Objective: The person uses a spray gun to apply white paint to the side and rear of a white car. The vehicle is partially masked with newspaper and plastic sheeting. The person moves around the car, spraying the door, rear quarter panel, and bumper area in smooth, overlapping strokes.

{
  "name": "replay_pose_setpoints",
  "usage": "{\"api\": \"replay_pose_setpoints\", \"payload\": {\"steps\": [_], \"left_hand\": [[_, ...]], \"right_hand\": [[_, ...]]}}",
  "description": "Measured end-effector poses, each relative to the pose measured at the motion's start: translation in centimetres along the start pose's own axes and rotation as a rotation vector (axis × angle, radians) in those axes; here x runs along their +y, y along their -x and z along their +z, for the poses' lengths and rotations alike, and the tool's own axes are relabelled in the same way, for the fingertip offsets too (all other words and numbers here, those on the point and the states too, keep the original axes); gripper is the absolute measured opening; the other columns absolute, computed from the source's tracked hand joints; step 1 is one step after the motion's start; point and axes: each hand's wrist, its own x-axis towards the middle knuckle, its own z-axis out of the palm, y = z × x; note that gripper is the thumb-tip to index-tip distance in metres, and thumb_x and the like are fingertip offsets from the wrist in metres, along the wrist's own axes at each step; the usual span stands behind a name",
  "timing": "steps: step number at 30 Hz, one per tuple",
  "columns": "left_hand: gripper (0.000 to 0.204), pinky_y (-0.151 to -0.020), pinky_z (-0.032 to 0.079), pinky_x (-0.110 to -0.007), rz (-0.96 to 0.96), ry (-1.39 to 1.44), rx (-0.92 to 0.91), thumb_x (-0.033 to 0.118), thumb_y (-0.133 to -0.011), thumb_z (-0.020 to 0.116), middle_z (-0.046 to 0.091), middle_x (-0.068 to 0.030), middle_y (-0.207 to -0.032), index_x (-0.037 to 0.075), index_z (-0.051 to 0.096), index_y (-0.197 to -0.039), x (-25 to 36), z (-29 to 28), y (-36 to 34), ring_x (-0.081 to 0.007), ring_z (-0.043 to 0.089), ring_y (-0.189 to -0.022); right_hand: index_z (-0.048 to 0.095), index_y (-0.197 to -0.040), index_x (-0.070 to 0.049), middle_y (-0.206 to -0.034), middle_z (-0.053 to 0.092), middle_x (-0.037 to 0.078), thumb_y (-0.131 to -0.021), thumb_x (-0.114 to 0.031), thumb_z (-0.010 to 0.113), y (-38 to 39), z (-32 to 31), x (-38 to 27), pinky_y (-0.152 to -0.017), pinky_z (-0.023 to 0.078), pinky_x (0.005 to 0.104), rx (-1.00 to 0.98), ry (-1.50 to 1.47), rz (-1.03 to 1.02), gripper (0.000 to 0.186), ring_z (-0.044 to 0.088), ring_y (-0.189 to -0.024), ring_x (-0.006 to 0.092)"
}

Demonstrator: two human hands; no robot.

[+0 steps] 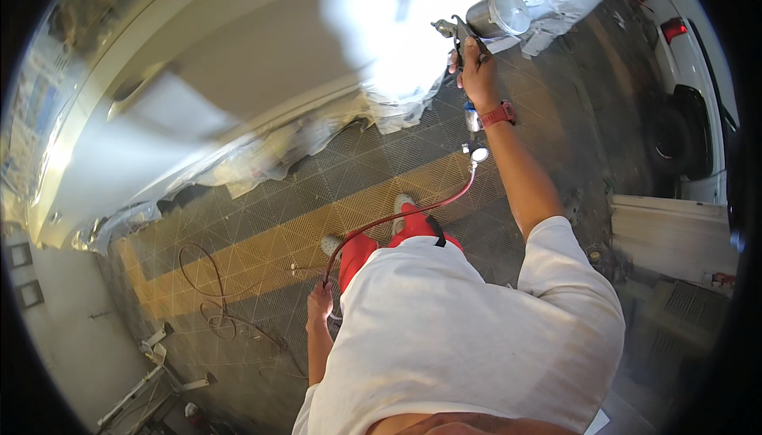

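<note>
White car body panel (262, 62) fills the frame from 9 to 12 o'clock, glossy, strong glare patch near 12. Crumpled masking film (262, 157) hangs along its lower edge, touching the floor.

Grid-tile floor (381, 165) below, dark, with a yellow stripe (262, 248) running from 8 o'clock toward centre. A second white vehicle (690, 94), red tail lamp and dark wheel showing, sits at 2–3 o'clock.

Person in white shirt and red trousers occupies 5–6 o'clock.

Red air hose (397, 217) curves from the gauge under the gun down to centre-left; spare loops lie on the floor at 8 o'clock.

Spray gun (476, 26) at 12–1 o'clock, metal cup up and tilted, nozzle facing the panel, just beside it; a small round gauge (479, 152) hangs under the handle.

Right hand (476, 70), red watch at wrist, clenched around the gun's grip, arm outstretched.

Left hand (320, 304) at 7 o'clock, low by the hip, fingers closed around the hose.
</note>
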Motion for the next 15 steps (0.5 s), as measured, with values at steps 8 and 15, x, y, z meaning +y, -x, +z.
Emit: {"api": "replay_pose_setpoints", "payload": {"steps": [8, 15], "left_hand": [[0.039, -0.084, 0.053, -0.057, 0.246, 0.108, 0.048, 0.036, -0.104, 0.056, 0.071, -0.029, -0.107, 0.006, 0.065, -0.128, 11.8, 0.1, -1.0, -0.0508, 0.066, -0.103], [0.033, -0.076, 0.052, -0.053, 0.28, 0.089, 0.01, 0.027, -0.104, 0.058, 0.07, -0.0294, -0.1, 0.004, 0.064, -0.127, 18.8, -3.3, 0.5, -0.0491, 0.068, -0.095]], "right_hand": [[0.066, -0.089, -0.001, -0.072, 0.067, 0.005, -0.11, -0.05, 0.043, -6.4, -14.3, 2.2, -0.039, 0.044, 0.0255, 0.187, 0.053, 0.048, 0.058, 0.065, -0.059, 0.0121], [0.068, -0.084, 0.004, -0.061, 0.066, 0.008, -0.108, -0.053, 0.042, -13.1, -22.9, 4.0, -0.038, 0.043, 0.0307, 0.397, 0.099, 0.047, 0.067, 0.057, -0.041, 0.0167]]}}
